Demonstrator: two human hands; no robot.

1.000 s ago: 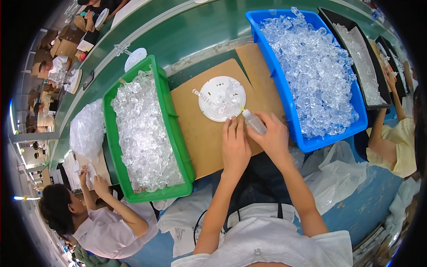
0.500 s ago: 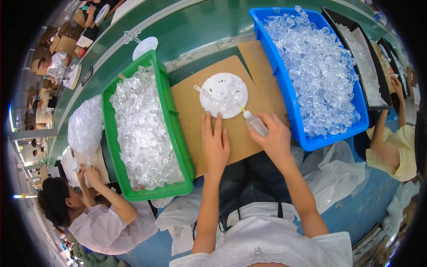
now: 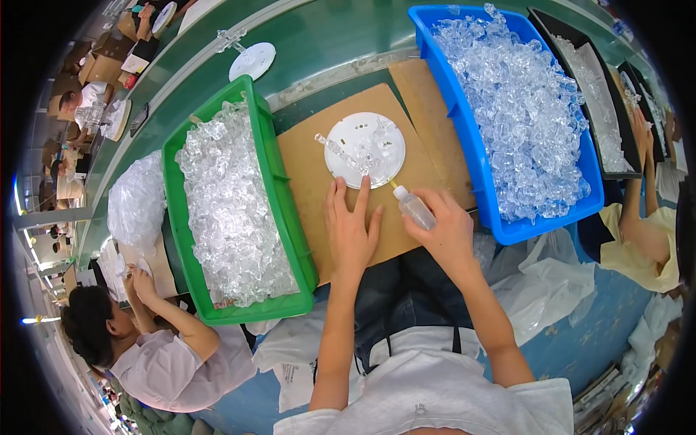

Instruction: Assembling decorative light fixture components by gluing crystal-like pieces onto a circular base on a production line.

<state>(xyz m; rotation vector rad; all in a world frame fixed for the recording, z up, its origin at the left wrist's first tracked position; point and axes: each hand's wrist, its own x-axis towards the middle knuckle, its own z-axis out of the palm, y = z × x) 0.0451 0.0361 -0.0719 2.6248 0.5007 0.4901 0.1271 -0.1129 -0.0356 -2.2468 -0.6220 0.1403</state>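
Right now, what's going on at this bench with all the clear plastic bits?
A person sits at a green bench, working on a white round disc that lies on a cardboard sheet. The left hand rests flat on the cardboard, fingertips touching the disc's edge. The right hand holds a small squeeze bottle, its nozzle aimed at the disc. A green bin and a blue bin of clear plastic pieces flank the cardboard. Other people work nearby.

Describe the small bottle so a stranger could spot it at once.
Between the green bin and the blue bin lies a brown cardboard sheet. At its near right edge, the right hand grips a small clear squeeze bottle, its thin nozzle aimed at the white round disc.
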